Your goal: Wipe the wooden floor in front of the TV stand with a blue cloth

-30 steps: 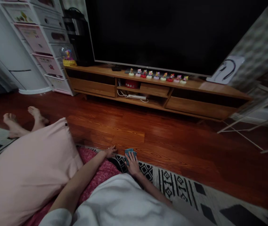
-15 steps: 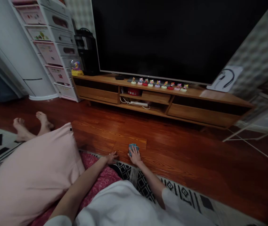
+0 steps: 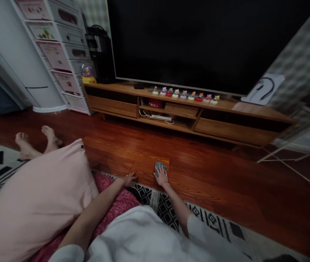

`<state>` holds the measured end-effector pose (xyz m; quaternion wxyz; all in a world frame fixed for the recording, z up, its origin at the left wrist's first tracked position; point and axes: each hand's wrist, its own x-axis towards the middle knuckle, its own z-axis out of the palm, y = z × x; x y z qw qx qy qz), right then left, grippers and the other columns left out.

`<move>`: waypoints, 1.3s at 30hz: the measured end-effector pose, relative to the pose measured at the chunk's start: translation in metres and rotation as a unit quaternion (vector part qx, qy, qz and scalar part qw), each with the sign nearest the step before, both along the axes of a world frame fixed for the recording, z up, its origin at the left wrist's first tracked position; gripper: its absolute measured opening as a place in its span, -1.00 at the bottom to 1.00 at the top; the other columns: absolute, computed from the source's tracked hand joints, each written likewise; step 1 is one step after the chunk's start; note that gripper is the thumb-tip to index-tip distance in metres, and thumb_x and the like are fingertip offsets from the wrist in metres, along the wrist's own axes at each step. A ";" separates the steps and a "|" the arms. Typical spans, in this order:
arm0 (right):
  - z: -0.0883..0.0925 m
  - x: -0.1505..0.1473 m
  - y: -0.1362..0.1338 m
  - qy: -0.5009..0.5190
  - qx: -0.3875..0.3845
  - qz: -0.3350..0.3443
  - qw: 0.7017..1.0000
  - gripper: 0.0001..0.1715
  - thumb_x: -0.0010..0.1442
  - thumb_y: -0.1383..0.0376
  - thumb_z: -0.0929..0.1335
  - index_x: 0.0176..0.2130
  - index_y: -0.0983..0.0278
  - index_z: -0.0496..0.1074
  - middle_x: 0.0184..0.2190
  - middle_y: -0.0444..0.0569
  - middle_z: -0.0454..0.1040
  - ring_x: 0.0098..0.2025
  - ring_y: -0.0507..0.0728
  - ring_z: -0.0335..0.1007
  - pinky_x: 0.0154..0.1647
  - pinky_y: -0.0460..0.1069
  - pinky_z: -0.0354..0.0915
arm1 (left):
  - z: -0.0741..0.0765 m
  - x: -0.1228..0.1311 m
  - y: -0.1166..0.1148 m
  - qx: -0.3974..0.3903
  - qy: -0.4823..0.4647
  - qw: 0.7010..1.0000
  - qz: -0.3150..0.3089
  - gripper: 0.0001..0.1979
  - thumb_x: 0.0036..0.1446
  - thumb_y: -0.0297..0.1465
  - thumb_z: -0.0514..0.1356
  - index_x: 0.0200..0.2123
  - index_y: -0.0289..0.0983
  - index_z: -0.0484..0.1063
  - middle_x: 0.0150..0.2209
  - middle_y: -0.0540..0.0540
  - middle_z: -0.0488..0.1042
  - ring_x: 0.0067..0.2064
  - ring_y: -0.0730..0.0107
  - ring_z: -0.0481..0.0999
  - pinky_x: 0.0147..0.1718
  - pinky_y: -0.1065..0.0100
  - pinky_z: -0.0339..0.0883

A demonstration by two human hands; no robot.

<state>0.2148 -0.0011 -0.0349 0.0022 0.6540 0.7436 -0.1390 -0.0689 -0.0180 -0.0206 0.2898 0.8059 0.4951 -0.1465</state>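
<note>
On the wooden floor (image 3: 198, 163) lies a small pile of flat blue pieces that look like cards (image 3: 158, 164). My right hand (image 3: 161, 176) rests flat on top of the pile, its fingers spread and covering much of it. To the left, my left hand (image 3: 129, 179) sits low at the rug's edge by my knee, fingers stretched out with nothing in them. A dark rounded thing (image 3: 135, 193) shows just below my left hand, too hidden to name.
A pink cushion (image 3: 43, 203) lies on my lap at the left, with bare feet (image 3: 48, 136) beyond it. Ahead stands a long wooden TV cabinet (image 3: 233, 131) bearing several small figurines (image 3: 183, 94). A patterned rug (image 3: 168, 211) runs beneath me. White metal legs (image 3: 288, 167) stand at the right.
My right hand has slid a little to the right and farther away from me, and the blue cards have shifted with it. The left hand stays about where it was.
</note>
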 end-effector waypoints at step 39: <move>-0.050 -0.008 -0.102 0.043 0.096 0.124 0.987 -0.33 0.41 0.11 0.12 0.43 0.01 -0.08 0.48 -0.11 -0.14 0.48 0.16 -0.29 0.40 0.18 -0.16 | -0.003 0.002 0.000 -0.011 -0.006 1.000 0.002 -0.27 0.23 -0.12 0.22 0.38 -0.24 0.13 0.44 -0.33 -0.05 0.40 -0.15 0.01 0.32 0.00 -0.03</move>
